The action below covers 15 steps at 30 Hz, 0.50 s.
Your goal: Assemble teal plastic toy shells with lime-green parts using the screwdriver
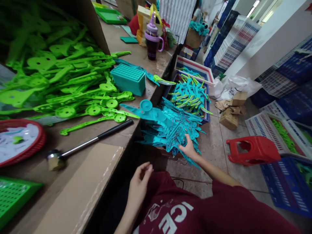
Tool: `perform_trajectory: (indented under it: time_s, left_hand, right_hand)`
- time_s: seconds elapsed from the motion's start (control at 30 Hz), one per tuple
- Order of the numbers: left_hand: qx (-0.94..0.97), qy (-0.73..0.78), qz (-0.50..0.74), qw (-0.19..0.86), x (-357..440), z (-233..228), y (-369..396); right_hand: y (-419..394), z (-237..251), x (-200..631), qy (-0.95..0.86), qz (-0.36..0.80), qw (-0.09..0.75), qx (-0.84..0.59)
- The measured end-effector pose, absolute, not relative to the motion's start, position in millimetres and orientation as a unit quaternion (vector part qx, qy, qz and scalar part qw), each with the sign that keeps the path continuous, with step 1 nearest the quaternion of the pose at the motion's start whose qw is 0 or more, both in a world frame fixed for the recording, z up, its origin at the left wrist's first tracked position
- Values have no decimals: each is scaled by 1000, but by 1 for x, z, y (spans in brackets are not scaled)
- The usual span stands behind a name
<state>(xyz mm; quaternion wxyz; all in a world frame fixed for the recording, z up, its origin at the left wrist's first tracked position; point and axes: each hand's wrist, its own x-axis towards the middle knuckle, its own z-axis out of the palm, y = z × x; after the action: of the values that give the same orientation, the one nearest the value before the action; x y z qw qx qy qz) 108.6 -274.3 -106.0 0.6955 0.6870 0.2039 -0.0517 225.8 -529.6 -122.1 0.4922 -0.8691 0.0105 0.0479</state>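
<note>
We see the right hand (188, 148) reaching down into a heap of teal plastic parts (170, 125) beside the workbench (136, 55), fingers touching the pieces. The left hand (140, 182) hovers loosely curled above the lap, holding nothing. On the bench: a pile of green plastic parts (60, 74), a teal block (128, 79), and a hammer (85, 144).

We get one head-worn view, close, looking forward and down: surface (80, 182) fills frame left, floor (219, 136) right.
</note>
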Motion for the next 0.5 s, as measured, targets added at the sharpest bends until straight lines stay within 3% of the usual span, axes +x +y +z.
perform_trajectory:
  time_s: [0.13,0.37,0.5]
  left_hand:
    - [660,192,19,726,145,-88,-282]
    - [629,65,-29,774,173,-26,-264]
    - [396,-3,-105,912,160,-14,-237]
  right_hand:
    - [-474,-140,177,28,-37,483,-875]
    - [-443,-113,174,-142,-97,458,-872]
    - [-471,-92,205,-247,-109,428,-862]
